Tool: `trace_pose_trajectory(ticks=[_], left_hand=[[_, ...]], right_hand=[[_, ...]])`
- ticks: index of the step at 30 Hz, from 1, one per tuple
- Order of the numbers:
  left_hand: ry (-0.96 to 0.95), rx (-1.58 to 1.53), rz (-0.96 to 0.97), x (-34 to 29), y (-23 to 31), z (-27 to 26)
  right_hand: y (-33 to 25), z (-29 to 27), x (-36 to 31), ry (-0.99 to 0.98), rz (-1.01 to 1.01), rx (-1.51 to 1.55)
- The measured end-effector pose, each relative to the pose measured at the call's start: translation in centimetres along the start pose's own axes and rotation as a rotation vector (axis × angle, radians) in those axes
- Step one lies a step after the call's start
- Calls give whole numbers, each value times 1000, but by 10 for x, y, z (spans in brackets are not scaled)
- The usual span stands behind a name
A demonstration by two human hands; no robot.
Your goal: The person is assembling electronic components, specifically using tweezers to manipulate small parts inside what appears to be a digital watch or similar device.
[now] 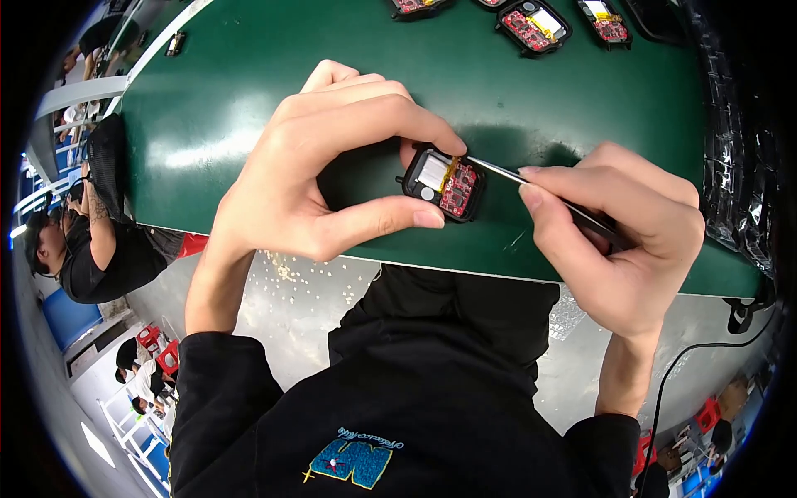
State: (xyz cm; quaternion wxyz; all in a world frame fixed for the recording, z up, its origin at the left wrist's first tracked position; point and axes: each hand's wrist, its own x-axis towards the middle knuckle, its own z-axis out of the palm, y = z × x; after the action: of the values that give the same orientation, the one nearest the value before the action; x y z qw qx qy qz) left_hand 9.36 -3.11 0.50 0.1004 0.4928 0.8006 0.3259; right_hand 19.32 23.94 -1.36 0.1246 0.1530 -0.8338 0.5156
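Observation:
Between the thumb and fingers of my left hand [332, 166] is a small black electronic device housing [404, 180], its back off. Inside it show a red circuit board [459, 192], a silvery battery [432, 172], a round silver part and a strip of yellow tape. My right hand [618, 224] pinches dark tweezers [581, 214] with a bright metal tip. That tip reaches the upper right corner of the housing, beside my left index fingertip. Whether the tip grips anything there is too small to tell.
Several similar opened housings [534, 27] lie along the far side of the green table [249, 100]. Black plastic wrapping [735, 158] lines the right edge, with a black cable [664, 390] below. A small part [175, 43] lies far left. Another person [100, 249] sits at the left.

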Motion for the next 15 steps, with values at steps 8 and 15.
trace_pose_trajectory(ticks=[8, 15], left_hand=[[55, 127, 63, 0, 9, 8], [128, 225, 170, -5, 12, 15]], right_hand=[[-6, -5, -1, 99, 100, 71], [-7, -1, -2, 203, 106, 113]])
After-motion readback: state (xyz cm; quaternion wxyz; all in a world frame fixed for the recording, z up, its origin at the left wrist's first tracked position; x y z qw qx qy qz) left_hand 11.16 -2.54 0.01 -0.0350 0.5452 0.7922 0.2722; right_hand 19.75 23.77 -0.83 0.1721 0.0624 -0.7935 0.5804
